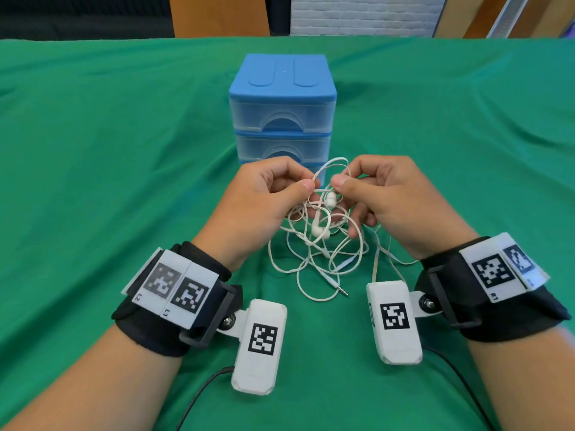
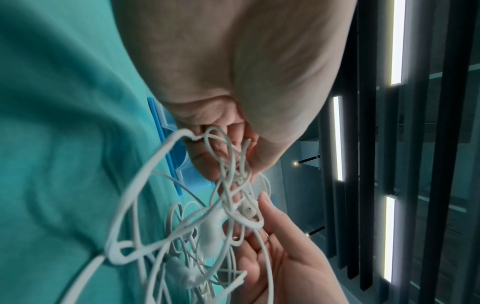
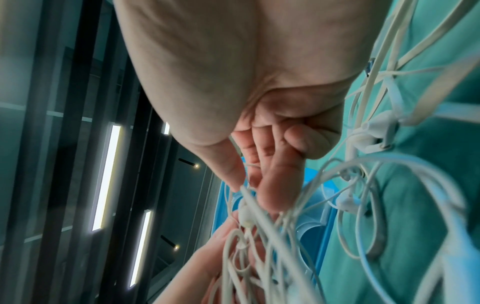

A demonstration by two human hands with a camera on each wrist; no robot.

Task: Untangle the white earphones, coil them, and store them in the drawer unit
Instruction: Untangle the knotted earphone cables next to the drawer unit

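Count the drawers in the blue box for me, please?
3. On the blue plastic drawer unit, the top clear drawer and middle drawer show fully; the bottom drawer peeks out behind the hands.

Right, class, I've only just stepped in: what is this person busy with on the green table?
A person is working at a knot of white earphones. The left hand and right hand each pinch a strand of cord between thumb and fingertip, with the tangle hanging below them and its lower loops and plug lying on the green cloth. The earphones are not yet untangled or coiled. The blue drawer unit stands just behind the hands; the drawers that show are closed.
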